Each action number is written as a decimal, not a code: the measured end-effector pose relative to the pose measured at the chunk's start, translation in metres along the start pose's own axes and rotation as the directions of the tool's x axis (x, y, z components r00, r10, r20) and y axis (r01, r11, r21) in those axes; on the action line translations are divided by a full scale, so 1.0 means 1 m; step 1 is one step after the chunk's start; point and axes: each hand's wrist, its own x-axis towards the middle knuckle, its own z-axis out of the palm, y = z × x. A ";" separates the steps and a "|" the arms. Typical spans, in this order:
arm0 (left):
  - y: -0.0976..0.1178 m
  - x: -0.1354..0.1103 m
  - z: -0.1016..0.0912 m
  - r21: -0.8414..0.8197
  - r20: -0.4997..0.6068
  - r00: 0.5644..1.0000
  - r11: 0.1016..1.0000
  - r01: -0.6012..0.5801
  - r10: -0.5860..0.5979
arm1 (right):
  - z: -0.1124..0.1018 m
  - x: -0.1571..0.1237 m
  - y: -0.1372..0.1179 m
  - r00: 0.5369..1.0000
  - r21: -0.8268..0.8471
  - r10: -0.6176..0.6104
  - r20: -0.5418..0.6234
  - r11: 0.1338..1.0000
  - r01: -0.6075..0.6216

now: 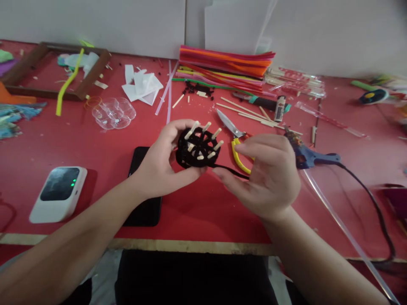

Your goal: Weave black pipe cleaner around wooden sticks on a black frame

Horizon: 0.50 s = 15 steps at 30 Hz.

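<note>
My left hand [162, 163] grips the side of a round black wheel-like frame [199, 146], fingers behind it and thumb along its lower edge. Several short wooden sticks [217, 134] poke up from the frame in a ring. From its lower right side a black fuzzy strip, like a pipe cleaner [233, 170], runs across into my right hand [267, 173]. The right fingers are curled round the strip, with the thumb stretched toward the frame. Behind that hand lie scissors [237, 144] with yellow handles, blades pointing to the back left, partly hidden by the fingers.
A glue gun [311, 154] with its cord lies to the right. Pipe cleaners [225, 61] are piled at the back, near thin wooden sticks [248, 111]. A black phone [143, 212] sits under my left arm, beside a white device [59, 195]. A brown frame [92, 78] stands back left.
</note>
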 end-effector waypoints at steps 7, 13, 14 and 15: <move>0.001 -0.002 -0.001 -0.101 0.126 0.986 0.987 0.126 -0.113 | 0.003 0.007 -0.009 0.981 -0.099 -0.171 -0.095 0.982 0.162; 0.007 0.002 -0.002 -0.139 0.143 0.965 0.961 0.239 -0.220 | 0.001 0.004 -0.007 0.974 -0.078 -0.217 -0.064 0.974 0.211; 0.008 0.003 -0.002 -0.150 0.150 0.962 0.956 0.251 -0.229 | 0.001 0.004 -0.007 0.973 -0.076 -0.223 -0.059 0.973 0.218; 0.008 0.004 -0.002 -0.164 0.160 0.958 0.951 0.262 -0.237 | 0.001 0.004 -0.008 0.973 -0.075 -0.223 -0.054 0.973 0.219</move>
